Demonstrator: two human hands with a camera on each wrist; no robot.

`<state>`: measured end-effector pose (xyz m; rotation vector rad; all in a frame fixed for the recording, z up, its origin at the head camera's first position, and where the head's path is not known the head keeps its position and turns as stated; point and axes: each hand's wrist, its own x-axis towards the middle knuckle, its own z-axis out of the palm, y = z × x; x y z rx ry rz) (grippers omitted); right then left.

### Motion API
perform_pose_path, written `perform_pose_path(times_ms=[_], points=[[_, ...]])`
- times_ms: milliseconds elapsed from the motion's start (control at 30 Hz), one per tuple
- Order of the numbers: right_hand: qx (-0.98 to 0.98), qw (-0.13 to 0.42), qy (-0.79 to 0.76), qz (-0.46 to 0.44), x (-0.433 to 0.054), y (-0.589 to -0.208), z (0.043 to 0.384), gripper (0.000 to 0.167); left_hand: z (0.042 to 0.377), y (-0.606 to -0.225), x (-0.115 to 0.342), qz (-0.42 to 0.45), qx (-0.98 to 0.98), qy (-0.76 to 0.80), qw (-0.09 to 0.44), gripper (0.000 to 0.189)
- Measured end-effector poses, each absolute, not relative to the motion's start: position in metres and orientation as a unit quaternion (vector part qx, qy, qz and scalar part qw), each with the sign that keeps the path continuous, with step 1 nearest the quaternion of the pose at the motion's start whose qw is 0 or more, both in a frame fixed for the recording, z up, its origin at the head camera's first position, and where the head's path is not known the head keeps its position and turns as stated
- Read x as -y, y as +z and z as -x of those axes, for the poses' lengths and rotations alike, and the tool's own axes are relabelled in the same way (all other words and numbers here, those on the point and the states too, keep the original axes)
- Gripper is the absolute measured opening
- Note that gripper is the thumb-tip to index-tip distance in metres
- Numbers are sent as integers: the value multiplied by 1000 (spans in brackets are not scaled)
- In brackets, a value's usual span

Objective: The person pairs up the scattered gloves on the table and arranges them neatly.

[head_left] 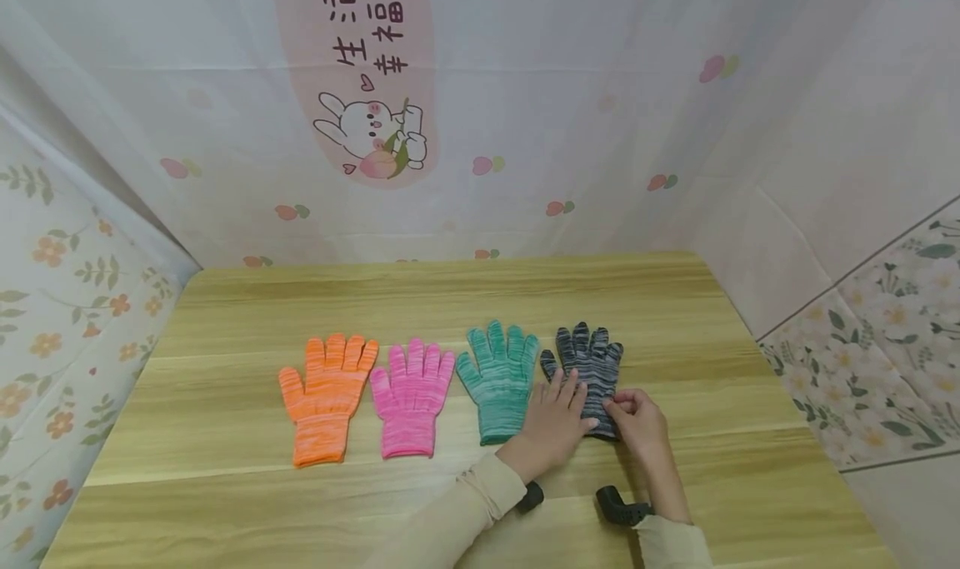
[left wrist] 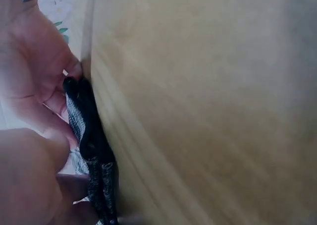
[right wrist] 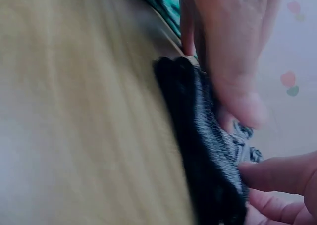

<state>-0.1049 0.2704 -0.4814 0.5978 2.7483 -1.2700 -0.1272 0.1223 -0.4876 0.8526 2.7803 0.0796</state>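
A black-and-grey knitted glove (head_left: 596, 377) lies flat at the right end of a row of gloves, fingers pointing away from me. My left hand (head_left: 555, 419) rests on its left part with fingers stretched out. At the glove's right edge, my right hand (head_left: 639, 419) pinches the knit between thumb and fingertips. In the left wrist view, the dark cuff (left wrist: 86, 116) shows edge-on beside both hands. The right wrist view has the right thumb and fingers (right wrist: 277, 178) at the glove's side, with the left hand (right wrist: 233, 51) over it.
To the left lie a green glove (head_left: 498, 377), a pink glove (head_left: 412, 394) and an orange glove (head_left: 327, 398), all flat, cuffs toward me. They lie on a wood-grain table (head_left: 225, 369). A printed white curtain (head_left: 510, 119) hangs behind it. Black wrist devices (head_left: 618, 506) sit under both wrists.
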Motion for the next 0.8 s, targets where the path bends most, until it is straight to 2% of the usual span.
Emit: perform_pose_path(times_ms=[233, 533, 667, 800], points=[[-900, 61, -407, -143, -279, -476, 117, 44, 132, -483, -127, -290, -953, -28, 87, 58], [-888, 56, -443, -114, -294, -480, 148, 56, 132, -478, -133, -270, -954, -71, 114, 63], [-874, 70, -472, -90, -303, -481, 168, 62, 132, -475, -132, -276, -952, -73, 113, 62], [-876, 98, -464, -83, -310, -480, 185, 59, 132, -472, -132, -283, -946, -89, 129, 61]])
